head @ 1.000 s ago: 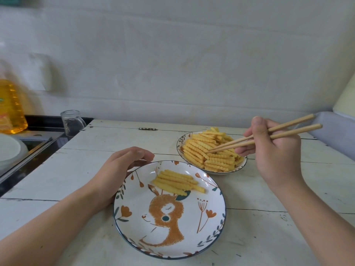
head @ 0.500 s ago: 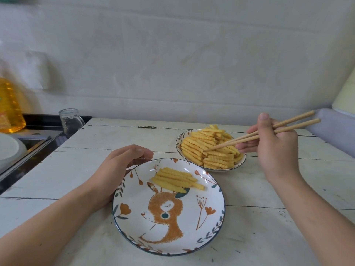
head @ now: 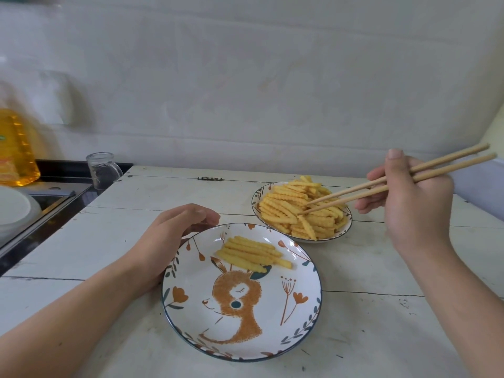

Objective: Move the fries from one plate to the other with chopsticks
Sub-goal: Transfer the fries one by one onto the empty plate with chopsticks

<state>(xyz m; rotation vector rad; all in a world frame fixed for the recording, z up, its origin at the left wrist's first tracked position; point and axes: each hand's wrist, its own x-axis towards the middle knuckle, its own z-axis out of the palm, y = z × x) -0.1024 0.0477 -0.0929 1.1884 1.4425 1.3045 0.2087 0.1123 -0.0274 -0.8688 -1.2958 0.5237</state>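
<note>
Two plates sit on the white wooden table [head: 368, 336]. The big round white plate with the orange deer picture [head: 272, 323] is my landmark. A few wavy yellow fries [head: 252, 253] lie side by side on the far part of this deer plate, just above the deer's ears. Behind it and to the right, very near, is a smaller white plate with a leafy rim [head: 256, 197]. It holds a big pile of wavy yellow fries [head: 300, 211].

The right hand [head: 411, 205] is to the right of the small plate. Its fingers and thumb are curled around two long tan wooden chopsticks [head: 395, 179]. The tips are down in the big pile. I cannot tell if they pinch a fry yet.

The left hand [head: 169, 241] rests on the table, touching the left rim of the deer plate. Its fingers curve loosely around the rim.

I think the job is only just started. Only a few fries are across, and most wait in the pile.

Far to the left of the deer plate stands a small clear glass cup [head: 102, 169].
</note>
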